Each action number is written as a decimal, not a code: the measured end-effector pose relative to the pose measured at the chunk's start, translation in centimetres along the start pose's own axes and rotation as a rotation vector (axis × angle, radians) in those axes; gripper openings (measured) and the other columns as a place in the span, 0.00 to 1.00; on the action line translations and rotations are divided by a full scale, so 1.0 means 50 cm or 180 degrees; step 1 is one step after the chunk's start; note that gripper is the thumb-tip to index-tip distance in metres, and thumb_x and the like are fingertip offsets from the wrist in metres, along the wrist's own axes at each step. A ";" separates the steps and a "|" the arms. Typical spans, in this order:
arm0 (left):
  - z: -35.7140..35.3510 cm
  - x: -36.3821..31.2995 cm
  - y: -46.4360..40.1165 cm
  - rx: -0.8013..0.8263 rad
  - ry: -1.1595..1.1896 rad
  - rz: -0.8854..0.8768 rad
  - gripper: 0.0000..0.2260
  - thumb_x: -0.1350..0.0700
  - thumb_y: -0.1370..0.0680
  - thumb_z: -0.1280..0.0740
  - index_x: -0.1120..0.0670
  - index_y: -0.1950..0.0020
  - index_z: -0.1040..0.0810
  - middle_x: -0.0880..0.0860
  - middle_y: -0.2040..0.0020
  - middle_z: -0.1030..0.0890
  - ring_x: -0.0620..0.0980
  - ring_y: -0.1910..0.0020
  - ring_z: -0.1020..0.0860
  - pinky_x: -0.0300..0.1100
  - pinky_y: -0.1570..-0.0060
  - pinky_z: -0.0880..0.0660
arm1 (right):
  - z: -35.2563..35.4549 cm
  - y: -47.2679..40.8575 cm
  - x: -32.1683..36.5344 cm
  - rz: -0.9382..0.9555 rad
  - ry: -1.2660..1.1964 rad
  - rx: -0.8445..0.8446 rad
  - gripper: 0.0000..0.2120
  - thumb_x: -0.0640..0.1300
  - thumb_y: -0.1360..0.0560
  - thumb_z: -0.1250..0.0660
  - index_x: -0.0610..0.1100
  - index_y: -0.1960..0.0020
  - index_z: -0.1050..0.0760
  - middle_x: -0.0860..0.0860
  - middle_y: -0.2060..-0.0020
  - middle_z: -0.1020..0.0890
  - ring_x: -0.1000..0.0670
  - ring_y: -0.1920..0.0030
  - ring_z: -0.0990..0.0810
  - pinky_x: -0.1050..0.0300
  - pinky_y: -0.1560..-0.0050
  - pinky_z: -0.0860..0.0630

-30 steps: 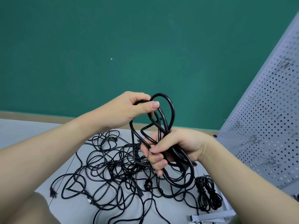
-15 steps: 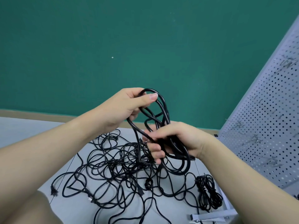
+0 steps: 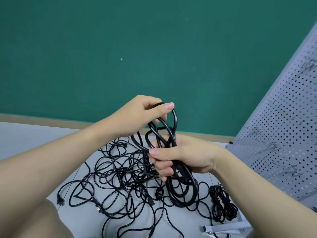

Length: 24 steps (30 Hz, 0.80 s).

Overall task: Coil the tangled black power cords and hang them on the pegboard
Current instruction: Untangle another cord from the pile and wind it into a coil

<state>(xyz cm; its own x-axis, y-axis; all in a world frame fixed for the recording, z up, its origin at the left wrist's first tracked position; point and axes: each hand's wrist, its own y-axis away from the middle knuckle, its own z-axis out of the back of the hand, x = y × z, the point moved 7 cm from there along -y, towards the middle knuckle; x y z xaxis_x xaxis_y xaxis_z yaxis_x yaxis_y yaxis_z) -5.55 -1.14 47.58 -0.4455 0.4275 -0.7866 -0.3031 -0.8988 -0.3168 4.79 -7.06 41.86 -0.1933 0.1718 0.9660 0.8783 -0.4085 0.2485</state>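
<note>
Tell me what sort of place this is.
Probably a workshop or storage corner: a grey pegboard with metal hooks leans on the right, black power cords lie tangled on a grey table, before a plain green wall.

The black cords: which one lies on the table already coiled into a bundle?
The small bundled cord near the pegboard; the others sprawl in a loose tangle.
</note>
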 end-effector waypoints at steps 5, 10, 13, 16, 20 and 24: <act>-0.009 0.027 -0.002 0.0165 0.0125 0.0171 0.37 0.27 0.26 0.36 0.64 0.61 0.21 0.61 0.70 0.25 0.50 0.69 0.30 0.45 0.62 0.33 | -0.012 0.001 0.015 0.0267 0.0317 0.0057 0.08 0.36 0.16 0.39 0.38 0.53 0.25 0.48 0.71 0.27 0.50 0.69 0.29 0.53 0.58 0.27; -0.002 0.015 -0.002 -0.0125 0.0480 0.0262 0.29 0.32 0.22 0.40 0.56 0.63 0.18 0.54 0.73 0.28 0.51 0.73 0.32 0.41 0.71 0.37 | -0.032 -0.005 -0.001 -0.0061 -0.0476 0.0273 0.11 0.42 0.16 0.42 0.42 0.52 0.24 0.56 0.77 0.36 0.58 0.75 0.34 0.62 0.68 0.33; -0.009 0.060 -0.011 -0.0005 0.1562 0.0732 0.35 0.27 0.27 0.49 0.56 0.63 0.21 0.55 0.68 0.26 0.50 0.72 0.30 0.40 0.70 0.34 | -0.005 0.008 0.037 0.0395 -0.0411 -0.0089 0.12 0.42 0.16 0.41 0.43 0.57 0.28 0.52 0.76 0.41 0.56 0.75 0.35 0.60 0.68 0.32; -0.057 0.135 0.007 0.0577 0.1645 0.0864 0.42 0.26 0.22 0.54 0.65 0.57 0.23 0.62 0.63 0.25 0.56 0.63 0.24 0.47 0.54 0.27 | 0.041 0.042 0.083 0.0885 -0.0633 -0.0517 0.11 0.43 0.16 0.40 0.43 0.57 0.29 0.54 0.75 0.39 0.56 0.75 0.35 0.60 0.66 0.30; -0.107 0.194 0.043 0.1061 0.0540 0.1034 0.29 0.37 0.15 0.53 0.57 0.61 0.29 0.56 0.66 0.27 0.52 0.62 0.25 0.54 0.48 0.27 | 0.108 0.076 0.095 0.1180 -0.0515 -0.1376 0.12 0.44 0.14 0.40 0.43 0.57 0.29 0.53 0.74 0.39 0.53 0.73 0.36 0.59 0.65 0.30; -0.043 0.120 0.013 0.0175 0.0750 0.1013 0.21 0.46 0.12 0.48 0.50 0.65 0.41 0.46 0.70 0.42 0.49 0.71 0.44 0.44 0.66 0.43 | 0.174 0.091 0.076 0.1189 -0.0015 -0.2425 0.10 0.46 0.16 0.34 0.42 0.53 0.25 0.53 0.74 0.36 0.51 0.71 0.36 0.55 0.61 0.34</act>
<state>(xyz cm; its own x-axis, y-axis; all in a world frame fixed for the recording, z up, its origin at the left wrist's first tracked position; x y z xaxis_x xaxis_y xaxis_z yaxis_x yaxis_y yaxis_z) -6.62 0.63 41.50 -0.3211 0.0887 -0.9429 -0.2285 -0.9735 -0.0138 11.85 -0.48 46.03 0.0541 -0.0915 0.9943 0.3493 -0.9312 -0.1047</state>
